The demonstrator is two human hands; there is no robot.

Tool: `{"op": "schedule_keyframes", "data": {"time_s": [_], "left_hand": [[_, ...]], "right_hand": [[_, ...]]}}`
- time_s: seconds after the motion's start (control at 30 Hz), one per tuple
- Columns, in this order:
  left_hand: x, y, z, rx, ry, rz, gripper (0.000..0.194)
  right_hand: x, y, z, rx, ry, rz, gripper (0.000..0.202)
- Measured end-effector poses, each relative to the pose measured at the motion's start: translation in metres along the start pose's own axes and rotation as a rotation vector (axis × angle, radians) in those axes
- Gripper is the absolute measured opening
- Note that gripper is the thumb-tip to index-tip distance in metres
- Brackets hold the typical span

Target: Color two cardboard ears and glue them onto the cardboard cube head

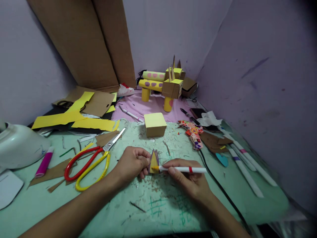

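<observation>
Corner of pale lilac walls [173,29], with tall brown cardboard panels [81,43] leaning at the back left, above a desk [111,215] covered in mint green. At the desk's centre, a small pointed piece of cardboard with a yellow face and purplish edges [154,161], held upright. On its left side, the left hand [133,163], thumb and fingers pinched together on it. On its right, the right hand [188,180], closed around a slim white marker with a red band [184,169], orange tip touching the yellow face. Just beyond, a small cardboard box with a pale yellow top [155,125]. Near the left forearm, open scissors with one red and one yellow handle [106,147]; farther left, a magenta tube with a white cap [45,162] and bright yellow paper strips [59,119]. To the right, a flower-patterned, gun-shaped tool [193,132] with a black cord [217,182], near a blue heart-shaped cutout [221,159]. At the back, on a pink cloth [128,105], two yellow, spotted, box-headed animal models [151,85].
</observation>
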State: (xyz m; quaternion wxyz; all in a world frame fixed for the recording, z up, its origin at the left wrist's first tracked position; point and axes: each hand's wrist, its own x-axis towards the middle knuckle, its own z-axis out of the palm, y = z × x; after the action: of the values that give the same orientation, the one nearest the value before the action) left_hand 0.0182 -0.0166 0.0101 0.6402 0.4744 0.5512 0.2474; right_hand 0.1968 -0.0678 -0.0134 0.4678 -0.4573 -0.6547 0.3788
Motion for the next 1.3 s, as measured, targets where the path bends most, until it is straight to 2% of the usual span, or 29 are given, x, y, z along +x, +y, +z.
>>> {"op": "schedule_keyframes", "data": {"time_s": [0.1,0.23,0.43,0.57,0.73,0.87,0.93,1.3], "left_hand": [[0.0005,0.0,0.0004,0.009,0.002,-0.006,0.006],[0.001,-0.0001,0.0009,0.003,0.009,-0.009,0.006],[0.0001,-0.0012,-0.0003,0.003,0.001,0.002,0.006],[-0.0001,0.0003,0.0005,0.0,0.01,-0.007,0.006],[0.0002,0.0004,0.0004,0.011,0.007,-0.007,0.006],[0.0,-0.0003,-0.0003,0.013,0.006,0.001,0.006],[-0.0002,0.0001,-0.0001,0.01,0.004,0.0,0.004],[-0.0002,0.0007,0.0013,0.008,0.009,-0.007,0.005]], "right_hand": [[0.0002,-0.0017,0.0003,0.014,-0.028,0.005,0.017],[0.0006,-0.0019,-0.0001,0.021,0.014,0.017,0.02],[-0.0004,0.0,-0.0006,0.037,-0.018,0.038,0.018],[0.0,-0.0005,-0.0005,0.035,0.011,0.041,0.018],[-0.0016,0.0005,0.0005,0.067,-0.02,0.069,0.018],[-0.0017,0.0022,-0.0004,0.058,0.138,0.064,0.018],[-0.0004,0.0026,-0.0008,0.03,0.167,0.045,0.016],[-0.0017,0.0054,-0.0012,-0.007,0.109,0.091,0.021]]}}
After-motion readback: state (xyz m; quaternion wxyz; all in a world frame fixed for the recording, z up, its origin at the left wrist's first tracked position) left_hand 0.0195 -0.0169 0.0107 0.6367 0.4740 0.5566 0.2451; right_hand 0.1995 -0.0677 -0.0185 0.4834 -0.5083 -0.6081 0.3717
